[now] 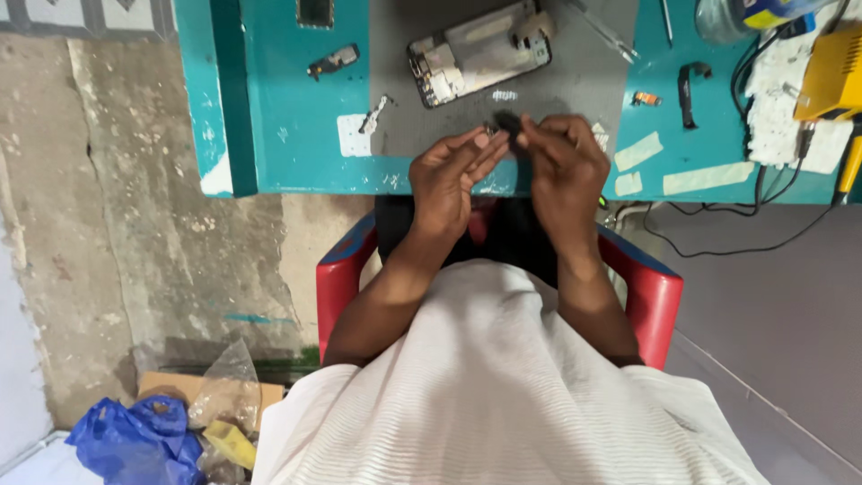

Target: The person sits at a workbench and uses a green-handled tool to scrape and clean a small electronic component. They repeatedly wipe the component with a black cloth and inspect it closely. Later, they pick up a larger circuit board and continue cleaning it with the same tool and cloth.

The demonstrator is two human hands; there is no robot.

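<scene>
A small dark part (pixel 505 123) is pinched between the fingertips of the left hand (pixel 446 172) and right hand (pixel 564 166), over the grey mat (pixel 575 85). Part shape is mostly hidden by the fingers. An opened phone (pixel 479 52) is seen just beyond the fingertips; detail is blurred.

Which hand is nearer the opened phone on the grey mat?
Right hand, just below the opened phone's lower right end. Left hand sits lower, slightly farther away.
</scene>
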